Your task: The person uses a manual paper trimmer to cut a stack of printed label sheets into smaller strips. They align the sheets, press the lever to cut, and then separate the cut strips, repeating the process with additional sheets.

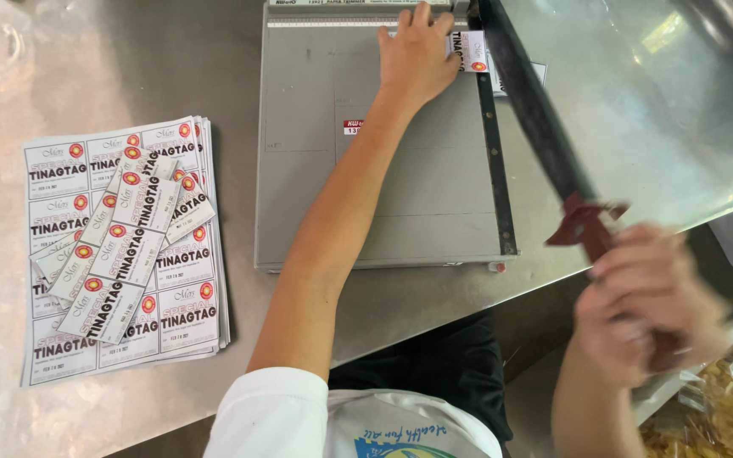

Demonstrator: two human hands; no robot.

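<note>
My left hand [416,53] presses flat on a strip of printed labels [473,51] at the far edge of a grey paper cutter [366,203], holding it against the cutting edge. My right hand [646,301] grips the dark red handle [587,225] of the cutter's long black blade arm [532,106], which is raised at an angle above the board. A small piece of label [539,73] shows just beyond the blade on the right.
A stack of uncut white label sheets [120,254] lies on the steel table [86,59] at left, with several cut strips [129,237] fanned on top. A bag of yellowish snacks [723,407] sits at lower right below the table edge.
</note>
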